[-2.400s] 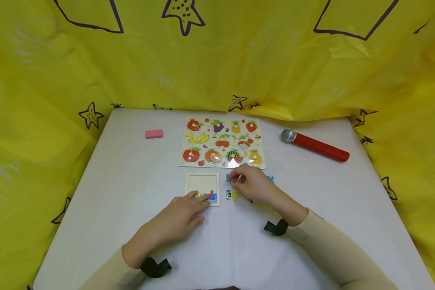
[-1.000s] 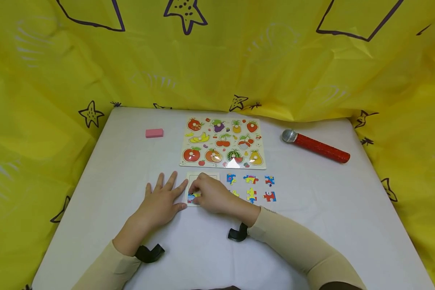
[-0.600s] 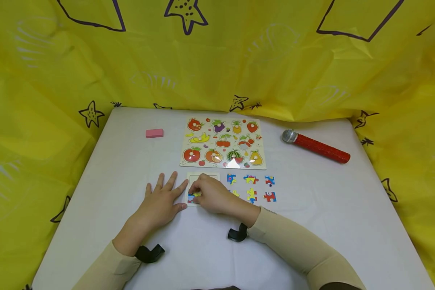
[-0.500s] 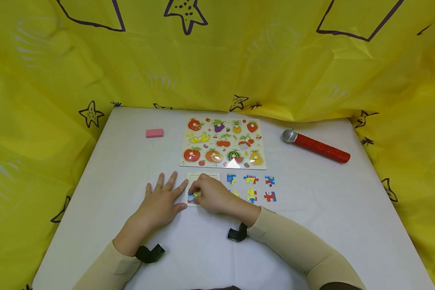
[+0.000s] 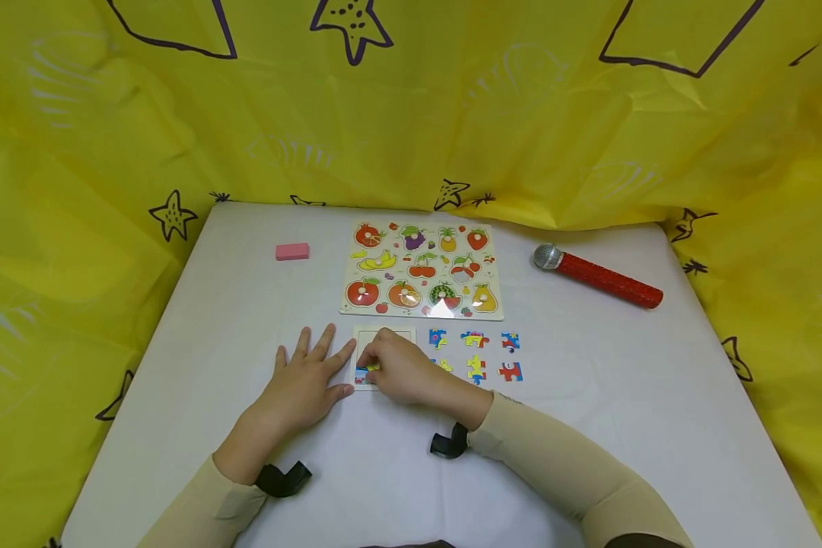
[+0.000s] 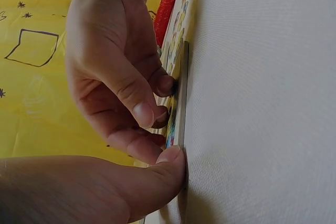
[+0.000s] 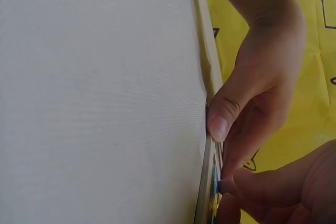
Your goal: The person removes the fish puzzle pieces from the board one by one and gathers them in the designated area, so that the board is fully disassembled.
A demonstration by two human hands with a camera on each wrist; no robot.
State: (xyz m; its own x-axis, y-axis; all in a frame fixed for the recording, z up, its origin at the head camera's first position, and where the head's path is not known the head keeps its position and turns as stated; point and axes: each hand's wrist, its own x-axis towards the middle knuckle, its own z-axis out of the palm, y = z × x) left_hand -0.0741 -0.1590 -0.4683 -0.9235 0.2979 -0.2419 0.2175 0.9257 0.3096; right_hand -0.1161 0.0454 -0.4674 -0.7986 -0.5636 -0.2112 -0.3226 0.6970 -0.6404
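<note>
A small cream puzzle tray (image 5: pixel 386 332) lies on the white table, with colourful jigsaw pieces (image 5: pixel 361 374) along its near side. My left hand (image 5: pixel 308 380) lies flat with fingers spread, its index fingertip and thumb at the tray's left edge. In the left wrist view that thumb (image 6: pixel 170 156) presses against the tray's side. Over the tray, my right hand (image 5: pixel 400 367) has curled fingers and pinches a puzzle piece low in the tray's left half; the fingers hide most of the piece. Several loose jigsaw pieces (image 5: pixel 476 368) lie in two rows to the right.
Behind the tray is a fruit peg puzzle board (image 5: pixel 421 268). A pink block (image 5: pixel 291 252) sits at the back left. To the right lies a red-handled microphone (image 5: pixel 599 278). Yellow patterned cloth (image 5: pixel 411 137) hangs around the table.
My right hand has moved left from the loose pieces to the tray. My left hand has shifted off the tray's pieces to its left edge. Over the last half second both hands barely move.
</note>
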